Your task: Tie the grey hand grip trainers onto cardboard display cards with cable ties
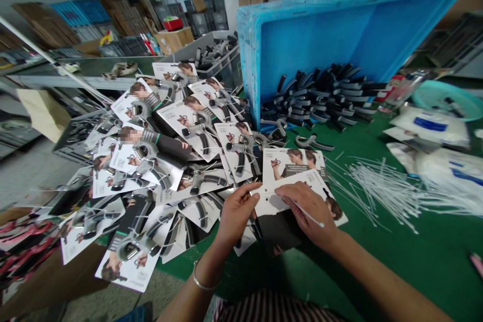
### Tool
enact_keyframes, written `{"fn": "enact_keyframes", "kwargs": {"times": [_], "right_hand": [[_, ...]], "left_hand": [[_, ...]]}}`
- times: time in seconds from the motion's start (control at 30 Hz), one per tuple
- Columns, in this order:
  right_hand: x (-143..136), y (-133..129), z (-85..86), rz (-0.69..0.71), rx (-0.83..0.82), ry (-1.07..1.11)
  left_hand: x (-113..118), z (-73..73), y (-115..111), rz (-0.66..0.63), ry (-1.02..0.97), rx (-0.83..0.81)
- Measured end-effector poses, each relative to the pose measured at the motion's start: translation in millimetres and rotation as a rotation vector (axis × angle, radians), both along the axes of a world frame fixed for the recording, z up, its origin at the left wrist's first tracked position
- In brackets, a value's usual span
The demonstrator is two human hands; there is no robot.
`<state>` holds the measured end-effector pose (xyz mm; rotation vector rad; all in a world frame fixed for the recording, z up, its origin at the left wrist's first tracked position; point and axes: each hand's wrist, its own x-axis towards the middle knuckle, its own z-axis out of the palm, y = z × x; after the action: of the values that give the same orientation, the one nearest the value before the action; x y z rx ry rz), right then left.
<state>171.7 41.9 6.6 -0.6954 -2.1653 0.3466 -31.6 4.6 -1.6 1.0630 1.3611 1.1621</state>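
1. At the near edge of the green tabletop (pixel 396 266), seen from the head camera, you have a white and dark-grey printed cardboard card (pixel 271 205) between your hands, two small punched holes near its left end.
2. Your left hand (pixel 237 214) pinches that end between thumb and forefinger.
3. Your right hand (pixel 307 206) is curled over the card's face, a thin white plastic cable tie (pixel 311 216) gripped among its fingers; you cannot tell here whether the tie enters a hole.
4. Just beyond the card lie similar printed cards (pixel 272 171).
5. To your left spreads a heap of white cards with grey-and-black hand grips (pixel 204 128) tied on.
6. Ahead, a big blue plastic crate (pixel 251 50) stands tipped on its side, loose grey-and-black grips (pixel 320 95) piled at its mouth; one single grip (pixel 315 144) lies nearer you.
7. To your right fans a pile of white cable ties (pixel 385 186), beside clear plastic bags (pixel 433 123).
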Motion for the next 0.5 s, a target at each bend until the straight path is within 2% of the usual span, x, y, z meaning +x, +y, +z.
{"fn": "enact_keyframes", "kwargs": {"times": [0.3, 0.5], "right_hand": [[7.3, 4.3, -13.0, -0.019, 0.053, -0.112], [0.5, -0.4, -10.1, 0.028, 0.090, -0.118]], "left_hand": [[1.0, 0.5, 1.1, 0.004, 0.004, -0.002], [1.6, 2.6, 0.7, 0.020, -0.018, -0.013]]}}
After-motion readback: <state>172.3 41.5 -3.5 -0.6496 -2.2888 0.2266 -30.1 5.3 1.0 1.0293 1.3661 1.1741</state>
